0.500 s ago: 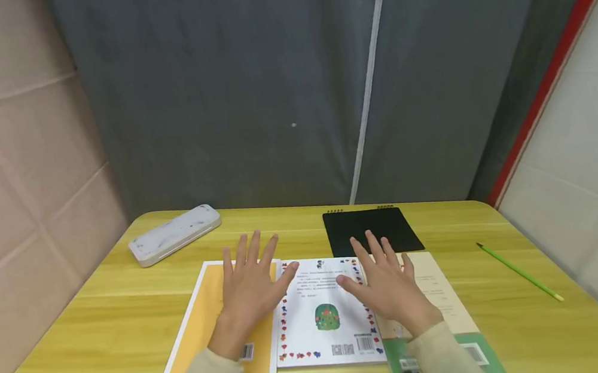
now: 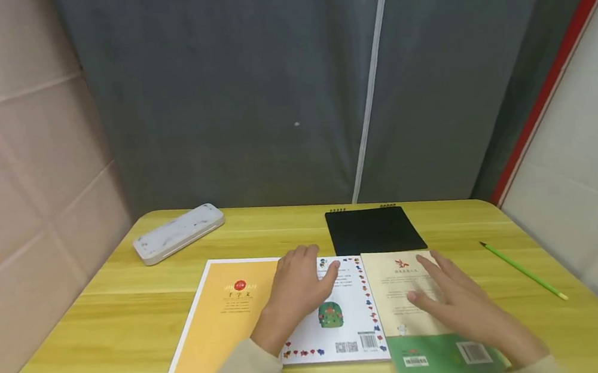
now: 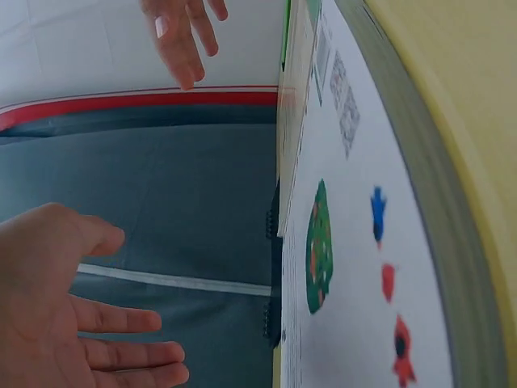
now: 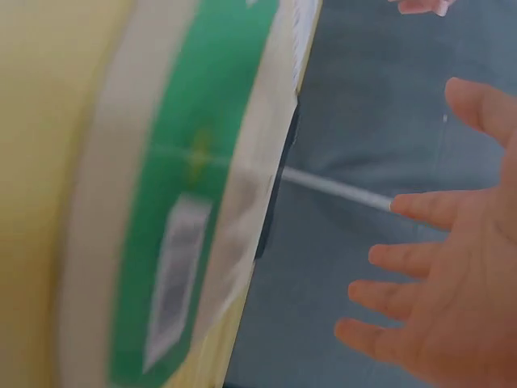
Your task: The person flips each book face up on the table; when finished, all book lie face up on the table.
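Three books lie side by side on the table: a yellow book [image 2: 210, 333] at left, a white book [image 2: 352, 325] with a small patterned border in the middle, and a cream and green book [image 2: 397, 303] at right. My left hand [image 2: 298, 285] hovers over the seam between the yellow and white books, fingers extended and thumb apart. Above the cream and green book is my right hand [image 2: 461, 300], its fingers spread. In both wrist views the palms show nothing held, and a gap separates the fingers from the covers.
A black spiral notebook [image 2: 373, 230] lies behind the books. The pale pencil case [image 2: 179, 233] sits at the back left, and a green pencil [image 2: 523, 270] lies on the right. A dark curtain [image 2: 225, 97] hangs behind the table [image 2: 112, 324].
Both hands have shifted right: the left from the yellow book toward the white one, the right farther over the cream and green book and nearer the front. The books look unmoved.
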Tool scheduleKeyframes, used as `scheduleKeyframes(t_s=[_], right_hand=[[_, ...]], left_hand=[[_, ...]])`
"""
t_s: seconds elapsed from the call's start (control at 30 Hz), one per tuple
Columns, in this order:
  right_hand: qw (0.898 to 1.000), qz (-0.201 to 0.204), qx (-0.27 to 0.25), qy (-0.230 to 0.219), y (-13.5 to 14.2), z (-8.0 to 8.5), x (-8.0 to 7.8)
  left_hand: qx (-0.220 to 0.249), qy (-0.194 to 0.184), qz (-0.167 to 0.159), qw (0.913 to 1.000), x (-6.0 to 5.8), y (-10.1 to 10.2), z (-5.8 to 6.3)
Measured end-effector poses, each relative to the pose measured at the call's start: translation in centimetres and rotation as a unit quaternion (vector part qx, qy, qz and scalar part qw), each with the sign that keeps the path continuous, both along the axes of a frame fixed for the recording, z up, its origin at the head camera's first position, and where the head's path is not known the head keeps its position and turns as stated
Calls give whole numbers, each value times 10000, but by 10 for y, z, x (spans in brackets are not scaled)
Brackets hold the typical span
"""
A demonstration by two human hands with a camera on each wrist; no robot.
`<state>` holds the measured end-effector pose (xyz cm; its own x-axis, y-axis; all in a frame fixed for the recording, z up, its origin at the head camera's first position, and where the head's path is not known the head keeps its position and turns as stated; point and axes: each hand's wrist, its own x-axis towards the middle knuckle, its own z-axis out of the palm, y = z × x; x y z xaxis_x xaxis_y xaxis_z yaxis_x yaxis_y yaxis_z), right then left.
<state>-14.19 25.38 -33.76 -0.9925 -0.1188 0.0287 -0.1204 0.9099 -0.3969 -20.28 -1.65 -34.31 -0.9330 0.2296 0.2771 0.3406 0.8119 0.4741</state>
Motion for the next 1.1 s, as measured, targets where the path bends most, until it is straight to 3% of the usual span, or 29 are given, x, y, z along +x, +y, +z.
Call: scheduleKeyframes(t_s=[0.13,0.33,0.53,0.8,1.0,1.1], right_hand=[[9999,-64,31,-119,25,-7,10],[9981,-161,33,-597,58,-17,18],[9953,16,316,-912,81,-37,29],[9737,-104,-212,-2267,86,-47,37],[9793,-139,38,-2019,83,-48,42],[9839,-142,165,-1775,84,-49,45]], left_hand=[[8,-152,-349,9993,-7,21,3],[149,-346,-640,9972,-30,43,-3],[190,-972,-733,9924,-50,55,-12],[-227,-1174,-761,9899,-68,68,-29],[-807,-997,-750,9889,-76,77,-36],[-694,-1028,-750,9894,-79,82,-37]])
